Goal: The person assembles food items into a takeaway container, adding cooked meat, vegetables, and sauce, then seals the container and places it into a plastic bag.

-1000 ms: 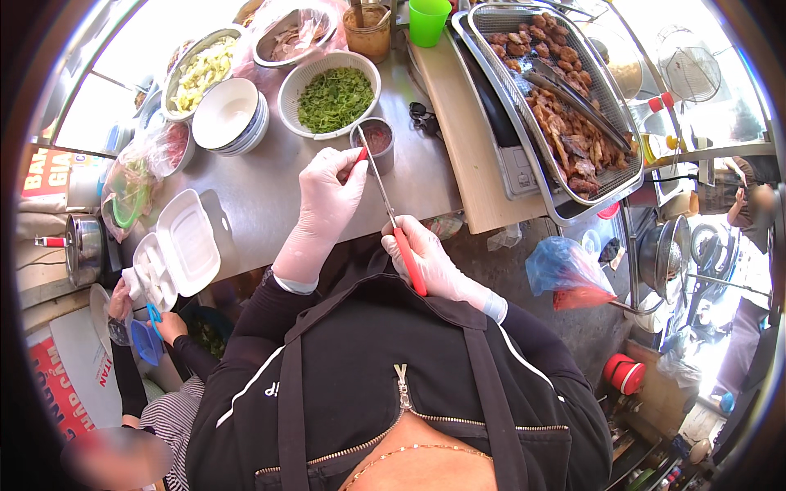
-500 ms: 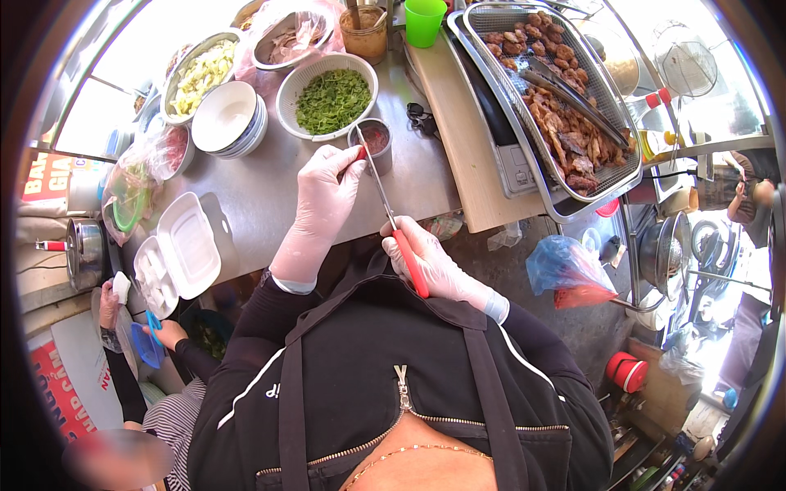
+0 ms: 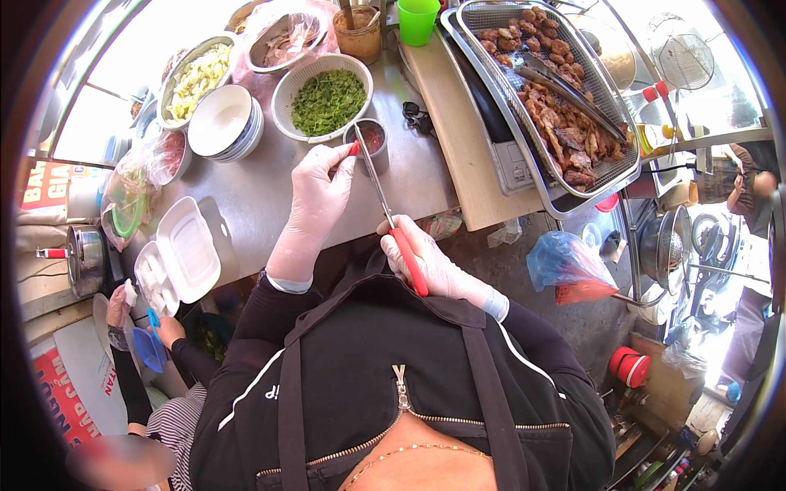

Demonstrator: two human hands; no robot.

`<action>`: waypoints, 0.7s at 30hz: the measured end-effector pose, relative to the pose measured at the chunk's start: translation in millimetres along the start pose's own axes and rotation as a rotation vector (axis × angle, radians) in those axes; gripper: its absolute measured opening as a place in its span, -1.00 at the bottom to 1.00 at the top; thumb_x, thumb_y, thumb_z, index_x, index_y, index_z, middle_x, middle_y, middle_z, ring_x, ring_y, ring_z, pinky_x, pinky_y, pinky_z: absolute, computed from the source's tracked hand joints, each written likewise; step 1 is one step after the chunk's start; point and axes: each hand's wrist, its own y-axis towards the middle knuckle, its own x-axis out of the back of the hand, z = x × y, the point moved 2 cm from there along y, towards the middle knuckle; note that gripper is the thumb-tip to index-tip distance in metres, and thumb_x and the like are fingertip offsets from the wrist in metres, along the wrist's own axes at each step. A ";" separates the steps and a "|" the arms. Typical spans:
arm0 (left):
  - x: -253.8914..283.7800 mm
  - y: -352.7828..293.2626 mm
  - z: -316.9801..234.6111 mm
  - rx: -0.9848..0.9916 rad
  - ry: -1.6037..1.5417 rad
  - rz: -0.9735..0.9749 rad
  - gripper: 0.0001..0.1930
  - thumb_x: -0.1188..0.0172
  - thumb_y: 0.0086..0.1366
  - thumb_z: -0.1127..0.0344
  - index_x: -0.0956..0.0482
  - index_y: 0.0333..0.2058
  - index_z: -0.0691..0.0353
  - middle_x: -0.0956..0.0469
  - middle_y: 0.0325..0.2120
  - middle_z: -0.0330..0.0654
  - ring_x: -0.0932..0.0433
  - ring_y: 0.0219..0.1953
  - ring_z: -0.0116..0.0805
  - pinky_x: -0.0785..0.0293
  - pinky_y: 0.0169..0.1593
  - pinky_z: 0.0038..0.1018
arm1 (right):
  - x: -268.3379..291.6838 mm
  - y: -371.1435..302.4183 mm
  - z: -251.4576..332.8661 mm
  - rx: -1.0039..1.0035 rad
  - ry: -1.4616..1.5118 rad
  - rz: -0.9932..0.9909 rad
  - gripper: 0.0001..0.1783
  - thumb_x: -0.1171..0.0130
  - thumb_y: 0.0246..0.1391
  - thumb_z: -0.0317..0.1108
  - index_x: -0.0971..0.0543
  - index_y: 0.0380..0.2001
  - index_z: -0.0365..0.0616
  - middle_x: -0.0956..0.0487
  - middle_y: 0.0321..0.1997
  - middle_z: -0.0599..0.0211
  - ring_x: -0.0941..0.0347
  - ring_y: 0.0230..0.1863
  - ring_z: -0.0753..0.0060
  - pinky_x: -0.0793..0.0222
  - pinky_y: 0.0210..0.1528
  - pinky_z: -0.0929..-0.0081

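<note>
At the steel table (image 3: 262,192), our right hand (image 3: 432,266) wraps its fingers around a long blade (image 3: 379,186) by its red handle (image 3: 408,260), likely for steadiness. Our left hand (image 3: 319,184), near a cup (image 3: 381,158) seemingly set within reach, pinches a small red thing (image 3: 354,149) beside the blade.

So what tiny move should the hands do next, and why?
Perhaps the left hand should shift the small red piece inward over the grey cup: it appears by the rim, with the red-handled blade, held by the right hand, beside it.
</note>
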 end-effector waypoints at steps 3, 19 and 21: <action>1.4 2.1 -4.8 -0.037 0.104 0.029 -0.80 -0.27 0.22 0.50 -0.67 -0.16 0.29 -0.49 -0.51 -0.17 -0.45 -0.52 -0.45 -0.39 -0.39 -0.52 | 1.2 3.1 -2.1 0.129 -0.158 -0.036 -0.67 -0.04 0.31 -0.16 -0.32 -0.10 -0.20 -0.46 -0.43 0.17 -0.45 -0.40 0.28 -0.37 -0.27 0.36; -1.3 7.2 -3.6 -0.032 0.142 0.030 -0.82 -0.28 0.18 0.50 -0.67 -0.22 0.30 -0.51 -0.51 -0.15 -0.49 -0.51 -0.39 -0.43 -0.36 -0.49 | 3.1 8.7 -5.9 0.178 -0.157 -0.121 -0.78 -0.04 0.31 -0.23 -0.36 -0.15 -0.15 -0.35 -0.54 0.49 -0.26 -0.67 0.71 -0.24 -0.62 0.62; -0.9 8.2 -2.6 -0.013 0.116 0.032 -0.82 -0.29 0.17 0.50 -0.68 -0.22 0.30 -0.52 -0.50 -0.15 -0.50 -0.51 -0.40 -0.44 -0.35 -0.51 | 3.8 8.9 -6.0 0.160 -0.148 -0.117 -0.77 -0.05 0.31 -0.23 -0.36 -0.16 -0.15 -0.35 -0.54 0.49 -0.26 -0.67 0.71 -0.24 -0.62 0.62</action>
